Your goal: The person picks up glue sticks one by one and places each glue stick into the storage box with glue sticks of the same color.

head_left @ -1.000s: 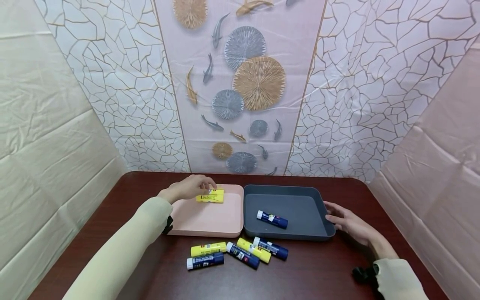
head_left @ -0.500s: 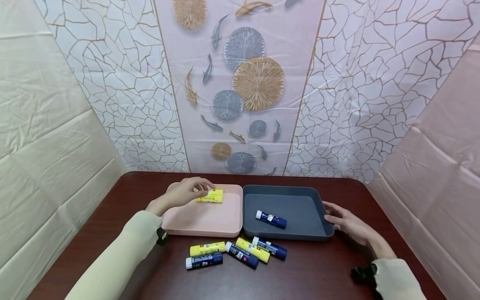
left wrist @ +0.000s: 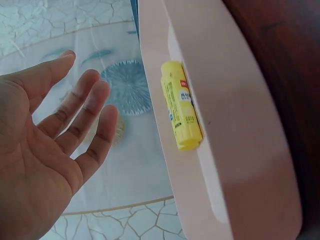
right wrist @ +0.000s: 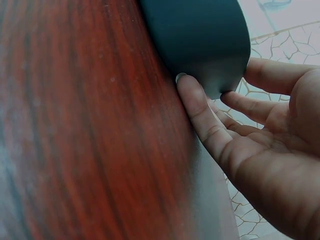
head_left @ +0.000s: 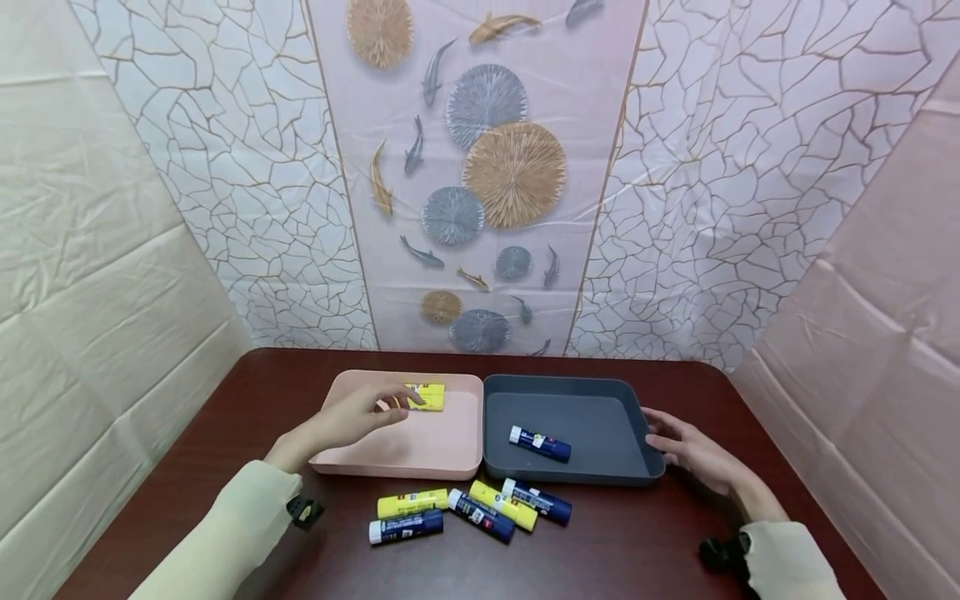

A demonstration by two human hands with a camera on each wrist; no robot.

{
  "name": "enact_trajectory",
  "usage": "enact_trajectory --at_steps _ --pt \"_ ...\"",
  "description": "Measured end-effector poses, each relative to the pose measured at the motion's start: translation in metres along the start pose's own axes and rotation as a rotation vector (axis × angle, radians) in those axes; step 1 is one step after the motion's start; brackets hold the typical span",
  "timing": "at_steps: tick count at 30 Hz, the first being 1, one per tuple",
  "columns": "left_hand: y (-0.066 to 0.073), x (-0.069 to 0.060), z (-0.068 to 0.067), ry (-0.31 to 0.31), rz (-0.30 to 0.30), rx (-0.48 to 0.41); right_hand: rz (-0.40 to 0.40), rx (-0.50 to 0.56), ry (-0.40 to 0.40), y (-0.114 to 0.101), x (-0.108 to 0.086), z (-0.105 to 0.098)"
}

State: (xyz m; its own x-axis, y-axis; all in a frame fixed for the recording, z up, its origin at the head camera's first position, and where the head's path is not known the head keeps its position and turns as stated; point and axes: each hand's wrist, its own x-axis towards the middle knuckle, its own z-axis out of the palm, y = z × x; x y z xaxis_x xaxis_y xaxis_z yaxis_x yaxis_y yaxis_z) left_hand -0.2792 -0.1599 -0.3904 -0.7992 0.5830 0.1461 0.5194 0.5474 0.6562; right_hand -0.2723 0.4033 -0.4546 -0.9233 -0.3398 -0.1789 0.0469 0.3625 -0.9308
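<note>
My left hand (head_left: 351,421) hovers over the left part of the pink tray (head_left: 435,442), fingers loosely bent and holding nothing. Close to its fingertips, yellow glue stick packaging (head_left: 429,397) shows at the tray's back; the left wrist view has the yellow glue (left wrist: 181,106) against the tray wall, and whether it is one stick or two side by side I cannot tell. At the right end of the dark grey tray (head_left: 592,412), my right hand (head_left: 697,454) touches the outer wall with thumb and fingers extended. A blue glue stick (head_left: 540,443) with a white cap lies in that tray.
In front of the trays, several glue sticks lie on the dark red table (head_left: 600,550): a yellow one (head_left: 412,503), a blue one (head_left: 407,527), another blue one (head_left: 482,516), a second yellow one (head_left: 504,505) and a third blue one (head_left: 537,501). Patterned cloth (head_left: 480,250) hangs behind.
My left hand has drawn back toward the left and nearer to me, away from the yellow glue in the pink tray. The right hand stays at the dark tray's edge.
</note>
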Motion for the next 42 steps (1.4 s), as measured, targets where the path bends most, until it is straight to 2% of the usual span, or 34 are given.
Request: enact_trajectory --at_steps 4,7,13,18,26,33,36,42 --pt "0.005 -0.009 0.006 0.015 -0.003 0.025 0.002 -0.005 0.001 0.0 0.001 0.0" --pt "0.009 -0.014 0.011 0.02 0.026 0.022 0.017 -0.002 0.01 0.001 0.001 0.001" --pt "0.017 -0.025 0.018 -0.032 0.064 -0.03 0.017 -0.007 0.004 0.001 0.002 0.0" --pt "0.023 -0.036 0.023 -0.063 0.09 -0.034 0.012 -0.009 0.003 0.001 0.001 0.001" --pt "0.029 -0.048 0.028 -0.118 0.081 -0.024 0.007 -0.009 0.007 0.0 0.0 0.002" --pt "0.03 -0.052 0.035 -0.153 0.105 0.007 0.007 0.0 0.011 0.001 0.001 0.002" --pt "0.033 -0.056 0.039 -0.172 0.097 0.008 0.007 -0.002 0.005 0.002 0.002 0.002" --pt "0.035 -0.066 0.05 -0.175 0.109 0.08 -0.005 0.002 -0.006 0.001 0.001 0.001"
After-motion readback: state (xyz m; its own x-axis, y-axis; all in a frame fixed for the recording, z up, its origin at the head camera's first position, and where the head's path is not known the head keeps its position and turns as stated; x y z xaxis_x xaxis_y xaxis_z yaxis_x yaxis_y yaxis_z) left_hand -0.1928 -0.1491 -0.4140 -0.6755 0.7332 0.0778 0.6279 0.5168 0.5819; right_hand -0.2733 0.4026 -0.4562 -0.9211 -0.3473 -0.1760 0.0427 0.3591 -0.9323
